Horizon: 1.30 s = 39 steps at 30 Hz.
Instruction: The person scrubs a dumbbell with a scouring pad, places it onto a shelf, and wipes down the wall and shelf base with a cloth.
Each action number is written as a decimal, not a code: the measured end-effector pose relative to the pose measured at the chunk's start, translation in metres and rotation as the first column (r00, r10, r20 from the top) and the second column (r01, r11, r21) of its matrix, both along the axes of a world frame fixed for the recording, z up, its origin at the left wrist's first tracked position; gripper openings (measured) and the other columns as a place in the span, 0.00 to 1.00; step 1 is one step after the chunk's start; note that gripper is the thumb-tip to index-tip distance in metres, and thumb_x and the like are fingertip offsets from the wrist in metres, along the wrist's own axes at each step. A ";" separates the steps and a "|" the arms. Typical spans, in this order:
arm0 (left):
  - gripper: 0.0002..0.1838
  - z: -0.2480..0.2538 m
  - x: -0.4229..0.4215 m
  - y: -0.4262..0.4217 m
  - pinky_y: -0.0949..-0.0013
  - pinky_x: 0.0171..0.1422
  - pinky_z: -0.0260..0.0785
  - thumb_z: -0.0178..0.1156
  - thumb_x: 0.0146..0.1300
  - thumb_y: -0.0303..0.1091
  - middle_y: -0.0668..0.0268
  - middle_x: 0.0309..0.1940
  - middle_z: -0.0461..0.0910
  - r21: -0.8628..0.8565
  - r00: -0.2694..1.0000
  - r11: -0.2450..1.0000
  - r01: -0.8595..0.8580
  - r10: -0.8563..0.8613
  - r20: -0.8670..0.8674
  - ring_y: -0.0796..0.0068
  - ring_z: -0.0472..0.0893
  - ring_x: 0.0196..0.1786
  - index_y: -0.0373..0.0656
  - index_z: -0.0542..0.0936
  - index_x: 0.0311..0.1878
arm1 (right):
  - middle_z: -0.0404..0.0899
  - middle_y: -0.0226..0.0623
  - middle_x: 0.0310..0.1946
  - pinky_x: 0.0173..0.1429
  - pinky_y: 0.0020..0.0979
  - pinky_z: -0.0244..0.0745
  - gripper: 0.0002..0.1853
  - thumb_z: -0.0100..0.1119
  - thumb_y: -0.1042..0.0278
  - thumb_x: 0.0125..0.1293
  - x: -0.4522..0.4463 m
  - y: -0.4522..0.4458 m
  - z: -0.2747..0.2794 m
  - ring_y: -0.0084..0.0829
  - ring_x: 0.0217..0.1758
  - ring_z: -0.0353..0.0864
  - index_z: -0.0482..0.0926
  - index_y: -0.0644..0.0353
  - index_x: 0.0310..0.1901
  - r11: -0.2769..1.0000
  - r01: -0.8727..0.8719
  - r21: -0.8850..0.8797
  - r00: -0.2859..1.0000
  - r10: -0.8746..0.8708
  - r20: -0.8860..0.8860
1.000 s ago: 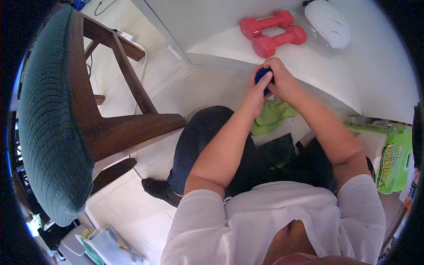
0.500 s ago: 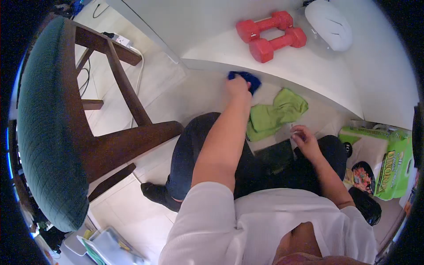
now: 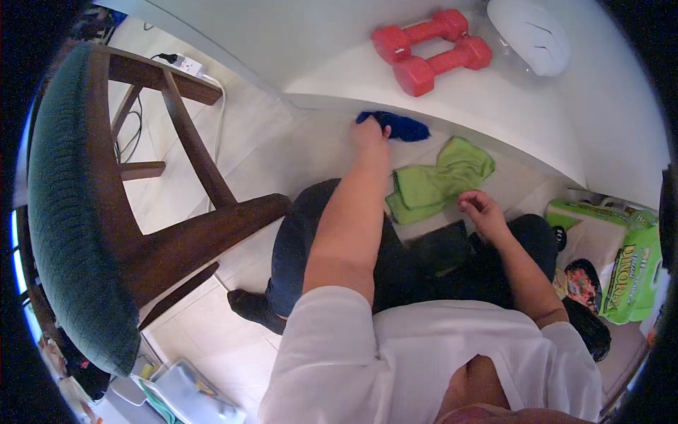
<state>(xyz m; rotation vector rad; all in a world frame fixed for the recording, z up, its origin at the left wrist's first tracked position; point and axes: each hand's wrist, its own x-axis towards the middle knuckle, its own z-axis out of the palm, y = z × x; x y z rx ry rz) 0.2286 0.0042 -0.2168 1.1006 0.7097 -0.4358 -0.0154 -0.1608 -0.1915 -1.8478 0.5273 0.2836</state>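
Observation:
My left hand (image 3: 371,141) reaches to the foot of a white cabinet, its fingers closed on the left end of a dark blue cloth (image 3: 402,127). That cloth lies spread along the floor against the cabinet's base. A crumpled green cloth (image 3: 438,180) rests on the floor between my hands. Just below its right side, over my lap, hovers my right hand (image 3: 484,212), with fingers loosely curled and nothing visible in them. A dark, flat-looking patch (image 3: 441,247) shows between my legs; I cannot make out what it is.
Two red dumbbells (image 3: 431,49) and a white rounded object (image 3: 530,35) sit on the cabinet's ledge. A wooden chair (image 3: 183,226) with a green cushion stands at left. Green packaging (image 3: 628,268) is at right, a clear plastic box (image 3: 191,392) at lower left.
The blue cloth was bunched under my left hand and now spreads out to the right. My left hand has shifted slightly left. My right hand has risen a little toward the green cloth.

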 end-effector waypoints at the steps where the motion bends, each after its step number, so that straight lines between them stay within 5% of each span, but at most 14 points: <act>1: 0.13 -0.003 0.001 0.000 0.72 0.21 0.66 0.48 0.56 0.28 0.62 0.34 0.71 -0.008 1.000 1.000 -0.025 0.025 -0.015 0.70 0.71 0.26 0.42 0.66 0.46 | 0.75 0.30 0.35 0.48 0.24 0.66 0.08 0.53 0.69 0.57 -0.003 -0.001 0.002 0.22 0.40 0.72 0.73 0.59 0.38 0.999 0.008 0.044 1.000 -0.008 -0.004; 6: 0.10 -0.006 0.000 -0.002 0.75 0.23 0.66 0.46 0.58 0.29 0.63 0.36 0.71 -0.003 0.958 0.959 -0.283 0.283 0.047 0.70 0.70 0.31 0.44 0.67 0.44 | 0.74 0.31 0.32 0.44 0.24 0.68 0.06 0.50 0.74 0.59 0.005 -0.003 0.006 0.22 0.36 0.72 0.71 0.62 0.38 0.987 0.044 0.155 0.996 -0.056 0.074; 9: 0.12 -0.001 0.034 0.041 0.74 0.23 0.66 0.46 0.58 0.30 0.61 0.39 0.71 0.112 0.933 0.935 -0.336 0.315 0.175 0.70 0.72 0.31 0.43 0.67 0.46 | 0.74 0.31 0.32 0.44 0.24 0.68 0.06 0.50 0.74 0.59 0.003 -0.002 0.008 0.23 0.36 0.72 0.71 0.63 0.38 0.998 0.017 0.067 1.000 -0.019 0.021; 16: 0.12 -0.009 0.002 -0.002 0.69 0.24 0.69 0.48 0.54 0.27 0.57 0.38 0.70 0.011 0.997 0.999 0.041 -0.040 -0.060 0.63 0.72 0.30 0.36 0.68 0.42 | 0.75 0.31 0.35 0.48 0.24 0.66 0.09 0.54 0.68 0.57 0.009 0.002 0.004 0.24 0.41 0.72 0.72 0.60 0.39 0.987 0.045 0.156 0.998 -0.038 -0.050; 21: 0.13 -0.002 0.037 0.038 0.67 0.24 0.68 0.45 0.55 0.32 0.58 0.39 0.68 -0.031 0.987 0.989 -0.141 0.138 -0.081 0.63 0.71 0.32 0.40 0.67 0.43 | 0.73 0.30 0.33 0.45 0.26 0.66 0.09 0.51 0.69 0.59 0.003 -0.005 -0.001 0.23 0.38 0.72 0.70 0.60 0.40 0.999 -0.011 0.048 0.998 0.014 -0.056; 24: 0.13 0.011 0.011 0.014 0.66 0.24 0.67 0.44 0.57 0.35 0.60 0.39 0.67 -0.206 0.986 0.977 0.049 -0.081 -0.149 0.64 0.70 0.33 0.43 0.65 0.45 | 0.72 0.31 0.36 0.45 0.30 0.67 0.12 0.48 0.64 0.61 0.022 0.008 0.029 0.26 0.39 0.71 0.67 0.58 0.45 0.947 0.193 0.257 0.976 -0.159 -0.145; 27: 0.13 0.021 -0.009 -0.011 0.66 0.24 0.65 0.42 0.59 0.39 0.62 0.40 0.66 -0.342 0.961 0.928 0.147 -0.216 -0.171 0.65 0.68 0.34 0.47 0.64 0.46 | 0.70 0.33 0.40 0.44 0.33 0.67 0.17 0.46 0.62 0.62 0.064 0.038 0.064 0.29 0.39 0.71 0.61 0.56 0.51 0.750 0.388 0.536 0.921 -0.336 -0.196; 29: 0.16 0.014 -0.008 -0.014 0.65 0.23 0.65 0.43 0.59 0.40 0.62 0.41 0.65 -0.225 0.954 0.955 0.191 -0.235 -0.184 0.65 0.69 0.36 0.48 0.61 0.49 | 0.68 0.34 0.44 0.44 0.33 0.67 0.21 0.46 0.62 0.62 0.099 0.048 0.064 0.30 0.40 0.71 0.57 0.56 0.55 0.595 0.353 0.722 0.913 -0.388 -0.126; 31: 0.19 0.024 -0.013 -0.014 0.65 0.25 0.66 0.44 0.60 0.42 0.61 0.43 0.65 -0.147 0.967 0.969 0.199 -0.219 -0.133 0.64 0.69 0.39 0.49 0.57 0.53 | 0.70 0.35 0.42 0.44 0.31 0.67 0.18 0.45 0.63 0.63 0.135 0.059 0.051 0.30 0.40 0.72 0.60 0.58 0.53 0.648 0.332 0.685 0.897 -0.442 -0.017; 34: 0.24 0.060 -0.033 -0.011 0.65 0.32 0.68 0.45 0.60 0.43 0.59 0.45 0.65 -0.171 0.990 0.975 0.143 -0.141 0.026 0.64 0.69 0.42 0.49 0.52 0.56 | 0.71 0.35 0.41 0.45 0.28 0.67 0.15 0.44 0.67 0.62 0.167 0.075 0.037 0.29 0.41 0.72 0.65 0.60 0.50 0.967 0.109 0.231 0.960 -0.163 0.229; 36: 0.25 0.062 -0.037 -0.012 0.65 0.38 0.68 0.46 0.61 0.42 0.58 0.46 0.65 -0.295 0.995 0.953 0.063 -0.038 0.089 0.65 0.69 0.43 0.48 0.51 0.58 | 0.71 0.35 0.41 0.45 0.27 0.67 0.15 0.45 0.70 0.61 0.174 0.085 0.044 0.28 0.41 0.72 0.67 0.60 0.50 0.905 0.087 0.416 0.967 -0.176 0.182; 38: 0.24 0.030 -0.027 0.000 0.66 0.42 0.66 0.46 0.61 0.39 0.58 0.47 0.65 -0.246 0.983 0.969 0.010 0.035 0.178 0.66 0.69 0.44 0.47 0.51 0.58 | 0.71 0.35 0.44 0.47 0.27 0.65 0.18 0.47 0.71 0.59 0.169 0.089 0.069 0.28 0.44 0.72 0.66 0.59 0.52 0.757 0.044 0.652 0.970 -0.189 0.155; 39: 0.24 0.017 -0.016 0.009 0.67 0.44 0.66 0.46 0.61 0.38 0.58 0.47 0.65 -0.223 0.973 0.975 -0.019 0.069 0.222 0.67 0.69 0.45 0.47 0.52 0.58 | 0.71 0.35 0.45 0.48 0.27 0.65 0.18 0.47 0.70 0.59 0.158 0.087 0.081 0.28 0.44 0.72 0.66 0.59 0.52 0.850 0.024 0.526 0.970 -0.146 0.192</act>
